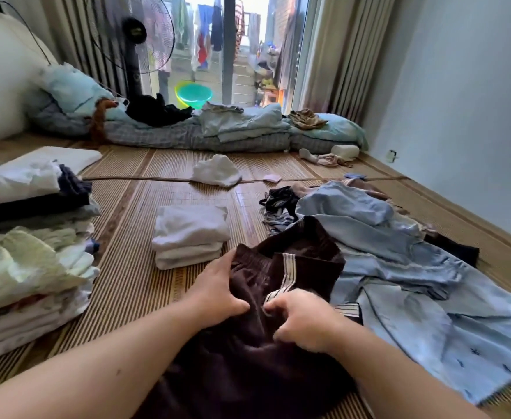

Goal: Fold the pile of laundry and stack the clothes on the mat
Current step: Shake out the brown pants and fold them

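Two hands, left hand (217, 290) and right hand (301, 320), are clamped on dark shorts (278, 267); seams should be aligned before creasing.

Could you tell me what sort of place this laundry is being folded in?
Most likely a bedroom or sleeping room in a home: a woven floor mat, bedding laid along the floor by the curtained window, a standing fan, and clothes drying outside.
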`<state>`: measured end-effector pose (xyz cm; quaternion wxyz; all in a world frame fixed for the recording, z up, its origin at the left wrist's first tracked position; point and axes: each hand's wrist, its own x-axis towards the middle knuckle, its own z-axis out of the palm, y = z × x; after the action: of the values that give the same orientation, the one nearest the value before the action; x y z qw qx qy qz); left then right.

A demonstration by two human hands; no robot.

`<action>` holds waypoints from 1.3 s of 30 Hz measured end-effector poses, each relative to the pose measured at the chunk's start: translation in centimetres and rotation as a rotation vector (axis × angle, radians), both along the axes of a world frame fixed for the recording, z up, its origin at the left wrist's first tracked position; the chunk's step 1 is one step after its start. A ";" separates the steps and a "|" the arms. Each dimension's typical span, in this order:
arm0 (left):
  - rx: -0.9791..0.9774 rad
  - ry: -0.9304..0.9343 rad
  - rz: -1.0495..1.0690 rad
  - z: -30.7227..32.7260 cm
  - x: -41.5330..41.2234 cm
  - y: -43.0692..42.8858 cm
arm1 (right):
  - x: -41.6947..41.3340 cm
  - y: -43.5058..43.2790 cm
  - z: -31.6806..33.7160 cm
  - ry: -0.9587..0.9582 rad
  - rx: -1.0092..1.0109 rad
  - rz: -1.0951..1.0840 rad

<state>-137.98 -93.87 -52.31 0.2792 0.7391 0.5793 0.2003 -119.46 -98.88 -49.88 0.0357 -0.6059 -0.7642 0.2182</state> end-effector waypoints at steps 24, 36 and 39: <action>0.371 0.742 -0.775 12.7 -2.0 -2.5 | 8.0 -0.2 1.0 -0.343 0.152 -0.106; 0.753 0.643 -0.361 28.2 -15.1 -1.5 | 6.4 2.0 18.5 -0.350 0.740 -0.016; 0.978 0.665 -0.319 31.1 -18.0 -1.1 | 5.1 2.1 24.1 -0.356 0.908 -0.017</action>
<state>-156.02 -94.98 -21.18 -0.2614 0.8823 0.3585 0.1573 -114.34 -96.83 -25.81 0.1668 -0.5631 -0.7716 -0.2444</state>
